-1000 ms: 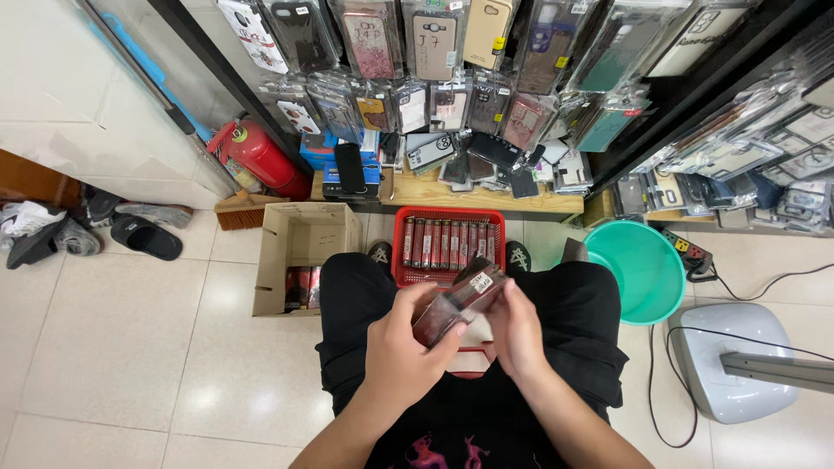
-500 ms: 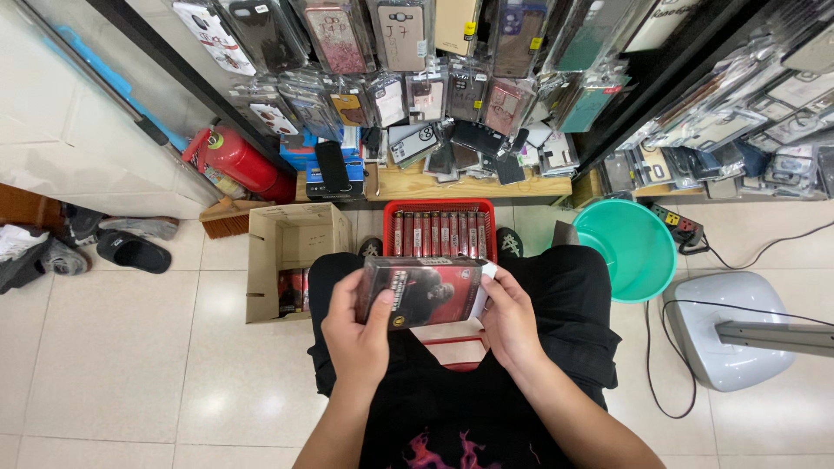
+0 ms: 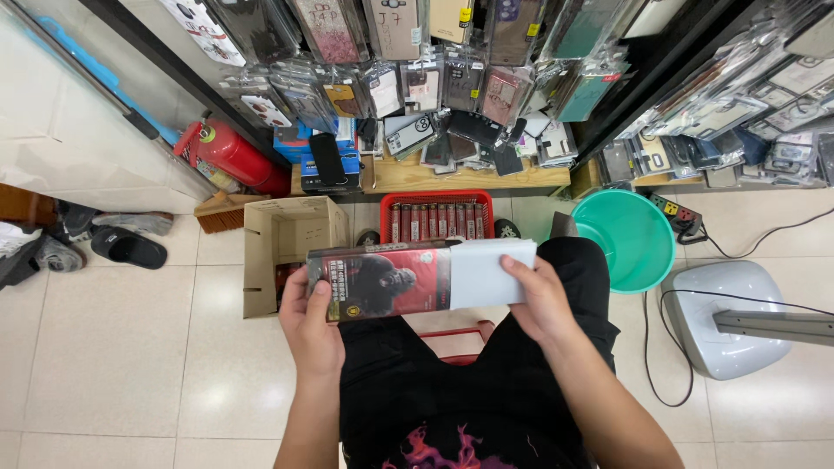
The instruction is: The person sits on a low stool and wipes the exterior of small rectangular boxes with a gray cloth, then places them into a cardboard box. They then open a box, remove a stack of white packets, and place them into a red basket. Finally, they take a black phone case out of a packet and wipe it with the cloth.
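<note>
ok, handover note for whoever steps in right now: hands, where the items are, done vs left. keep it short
Left hand: grips the left end of the red-and-black sleeve, thumb on its face.
Right hand: holds the white inner box that sticks out of the sleeve's right end.
The package is level over the lap, in the air.
Red basket on the floor ahead holds a row of similar packs on edge; open cardboard box to its left, green basin to its right.
Done: the white box is partly out of the sleeve.
Left: the two parts are not yet apart.
</note>
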